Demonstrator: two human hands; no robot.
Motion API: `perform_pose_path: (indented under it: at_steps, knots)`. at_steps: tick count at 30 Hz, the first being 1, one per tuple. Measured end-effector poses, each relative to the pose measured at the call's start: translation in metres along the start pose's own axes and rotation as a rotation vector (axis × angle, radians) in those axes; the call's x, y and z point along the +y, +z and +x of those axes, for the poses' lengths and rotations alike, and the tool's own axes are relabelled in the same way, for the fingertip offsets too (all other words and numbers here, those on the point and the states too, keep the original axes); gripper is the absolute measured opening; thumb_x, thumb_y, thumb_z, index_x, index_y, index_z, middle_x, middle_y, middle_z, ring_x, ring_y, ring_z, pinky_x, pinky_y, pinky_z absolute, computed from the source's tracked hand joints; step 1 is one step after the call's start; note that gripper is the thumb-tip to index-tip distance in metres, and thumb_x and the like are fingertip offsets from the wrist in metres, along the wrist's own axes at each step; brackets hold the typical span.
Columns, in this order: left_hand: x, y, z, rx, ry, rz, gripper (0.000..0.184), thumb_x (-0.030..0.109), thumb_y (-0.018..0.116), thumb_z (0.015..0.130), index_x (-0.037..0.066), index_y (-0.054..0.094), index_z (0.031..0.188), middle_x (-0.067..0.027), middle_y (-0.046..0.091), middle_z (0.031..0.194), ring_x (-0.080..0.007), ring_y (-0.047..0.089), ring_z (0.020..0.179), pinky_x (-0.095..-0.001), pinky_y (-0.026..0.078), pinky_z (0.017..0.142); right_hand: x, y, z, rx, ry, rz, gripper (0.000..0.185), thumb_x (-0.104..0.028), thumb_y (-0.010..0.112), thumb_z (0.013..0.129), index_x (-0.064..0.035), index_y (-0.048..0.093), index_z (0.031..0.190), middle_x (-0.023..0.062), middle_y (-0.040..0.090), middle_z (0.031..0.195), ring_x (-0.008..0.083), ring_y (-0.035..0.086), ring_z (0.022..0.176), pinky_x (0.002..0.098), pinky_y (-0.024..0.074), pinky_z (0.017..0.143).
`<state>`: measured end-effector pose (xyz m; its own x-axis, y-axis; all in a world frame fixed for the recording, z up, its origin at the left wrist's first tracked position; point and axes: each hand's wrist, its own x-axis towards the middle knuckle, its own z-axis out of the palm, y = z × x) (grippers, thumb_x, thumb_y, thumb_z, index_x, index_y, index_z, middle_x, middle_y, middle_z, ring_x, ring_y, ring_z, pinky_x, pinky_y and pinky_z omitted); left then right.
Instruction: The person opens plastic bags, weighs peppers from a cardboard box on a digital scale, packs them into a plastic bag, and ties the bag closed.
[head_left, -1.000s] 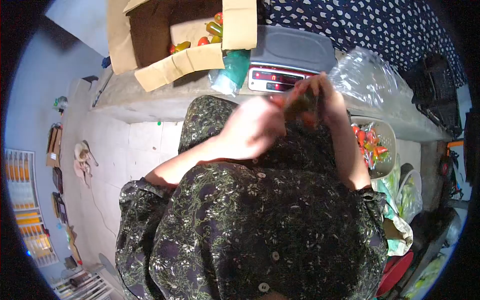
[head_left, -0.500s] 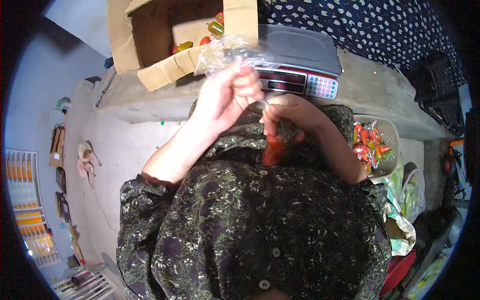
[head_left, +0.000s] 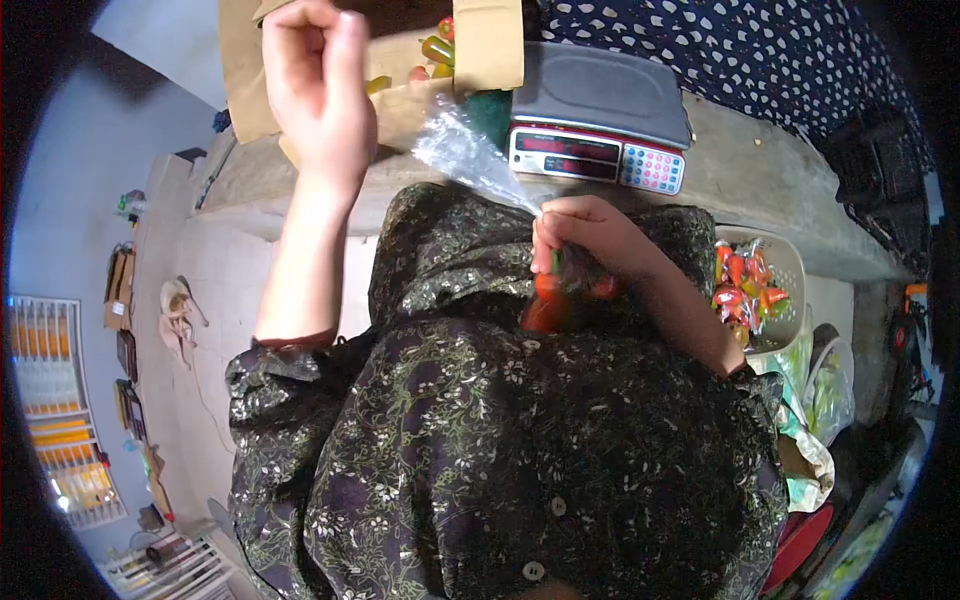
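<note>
My right hand point(head_left: 590, 235) pinches the twisted neck of a clear plastic bag point(head_left: 465, 150). The bag's loose top fans out to the upper left, and red peppers point(head_left: 545, 305) with some green hang in its lower part below my fingers, over my lap. Raised at the upper left, my left hand point(head_left: 320, 90) has its fingers curled in front of a cardboard box point(head_left: 490, 45). Whether anything is in those fingers is hidden. Green and red peppers point(head_left: 438, 50) lie inside the box.
A digital scale point(head_left: 600, 95) stands on the concrete ledge point(head_left: 740, 170) beyond my lap. Right of me, a perforated basket point(head_left: 790, 270) holds bagged peppers point(head_left: 745, 285). Bags of green produce point(head_left: 828, 385) are below it. A dog point(head_left: 180, 310) is on the floor at the left.
My left hand has left the bag's neck and moved up and left. My right hand still holds the bag, whose loose top now stretches toward the upper left. The scale's keypad, covered at first, shows.
</note>
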<state>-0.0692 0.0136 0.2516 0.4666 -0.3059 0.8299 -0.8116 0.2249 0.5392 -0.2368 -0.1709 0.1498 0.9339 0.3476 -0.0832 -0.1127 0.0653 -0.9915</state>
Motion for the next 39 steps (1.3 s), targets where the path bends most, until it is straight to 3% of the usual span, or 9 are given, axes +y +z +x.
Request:
perform_pose_path:
  at_steps: [2, 3, 6, 8, 14, 26, 33, 37, 39]
  knots:
    - [0.026, 0.008, 0.003, -0.261, 0.253, 0.514, 0.029, 0.018, 0.063, 0.078, 0.004, 0.054, 0.101, -0.0058, 0.059, 0.085, -0.0233, 0.057, 0.080, -0.0329, 0.043, 0.072, 0.011, -0.002, 0.000, 0.040, -0.026, 0.020, 0.034, -0.028, 0.048, 0.093, -0.0034, 0.059, 0.073, 0.0060, 0.063, 0.076, 0.0135, 0.059, 0.072, 0.0272, 0.0464, 0.069]
    - [0.039, 0.020, 0.002, -0.529, 0.451, 0.649, 0.030, 0.016, 0.058, 0.080, 0.001, 0.054, 0.106, -0.0102, 0.058, 0.094, -0.0255, 0.055, 0.086, -0.0350, 0.042, 0.081, 0.012, -0.001, 0.000, 0.052, -0.020, 0.052, 0.034, -0.028, 0.048, 0.093, -0.0033, 0.059, 0.073, 0.0060, 0.063, 0.075, 0.0136, 0.059, 0.072, 0.0270, 0.0465, 0.069]
    - [0.025, 0.053, -0.048, -0.951, 0.415, 0.611, 0.035, 0.033, 0.061, 0.078, 0.004, 0.057, 0.098, -0.0137, 0.059, 0.081, -0.0308, 0.058, 0.077, -0.0409, 0.045, 0.071, 0.016, -0.003, 0.003, 0.065, -0.023, 0.109, 0.033, -0.027, 0.048, 0.092, -0.0026, 0.059, 0.073, 0.0060, 0.063, 0.074, 0.0140, 0.059, 0.071, 0.0269, 0.0468, 0.068]
    - [0.020, 0.050, -0.066, -1.191, 0.020, 0.613, 0.024, 0.031, 0.059, 0.080, 0.009, 0.054, 0.087, -0.0069, 0.055, 0.065, -0.0284, 0.058, 0.062, -0.0369, 0.045, 0.057, 0.023, -0.009, 0.004, 0.060, -0.046, 0.101, 0.032, -0.026, 0.049, 0.092, -0.0018, 0.060, 0.074, 0.0063, 0.063, 0.074, 0.0141, 0.060, 0.071, 0.0272, 0.0471, 0.069]
    - [-0.022, 0.037, -0.069, -0.974, 0.317, 0.393, 0.011, 0.021, 0.059, 0.081, 0.014, 0.051, 0.080, -0.0016, 0.052, 0.059, -0.0219, 0.058, 0.055, -0.0340, 0.044, 0.051, 0.015, -0.009, -0.004, 0.059, 0.059, 0.202, 0.018, -0.016, 0.057, 0.086, -0.0003, 0.061, 0.079, 0.0087, 0.065, 0.081, 0.0136, 0.062, 0.074, 0.0264, 0.0490, 0.070]
    - [0.009, 0.028, -0.112, -0.996, 0.105, 0.497, 0.016, 0.009, 0.058, 0.074, 0.008, 0.053, 0.089, -0.0096, 0.059, 0.069, -0.0292, 0.059, 0.061, -0.0385, 0.047, 0.056, 0.029, 0.005, -0.002, 0.226, -0.210, 0.248, 0.026, -0.017, 0.060, 0.084, 0.0019, 0.065, 0.102, 0.0114, 0.063, 0.112, 0.0182, 0.058, 0.099, 0.0318, 0.0451, 0.087]
    - [0.023, 0.015, -0.077, -1.059, 0.113, 0.595, 0.010, 0.012, 0.057, 0.078, 0.007, 0.054, 0.086, -0.0125, 0.055, 0.062, -0.0319, 0.058, 0.058, -0.0416, 0.046, 0.054, 0.011, -0.003, 0.017, 0.278, -0.558, -0.975, 0.029, -0.025, 0.056, 0.083, -0.0076, 0.062, 0.105, 0.0038, 0.061, 0.114, 0.0285, 0.054, 0.101, 0.0424, 0.0388, 0.089]
    - [0.022, 0.014, -0.071, -0.970, -0.072, 0.557, 0.017, 0.021, 0.051, 0.091, 0.007, 0.056, 0.082, -0.0084, 0.052, 0.056, -0.0265, 0.055, 0.052, -0.0398, 0.046, 0.050, -0.010, 0.016, 0.017, 0.476, -0.524, -1.569, 0.022, -0.024, 0.056, 0.079, -0.0117, 0.061, 0.096, 0.0000, 0.057, 0.100, 0.0233, 0.051, 0.094, 0.0437, 0.0378, 0.082]
    - [0.022, 0.012, -0.060, -0.999, -0.820, 0.093, 0.019, 0.021, 0.049, 0.093, 0.008, 0.055, 0.080, -0.0020, 0.048, 0.056, -0.0198, 0.050, 0.048, -0.0370, 0.046, 0.050, -0.014, 0.017, 0.018, 0.483, -0.491, -1.626, 0.018, -0.022, 0.056, 0.078, -0.0131, 0.060, 0.092, -0.0007, 0.054, 0.094, 0.0213, 0.049, 0.091, 0.0436, 0.0366, 0.081]
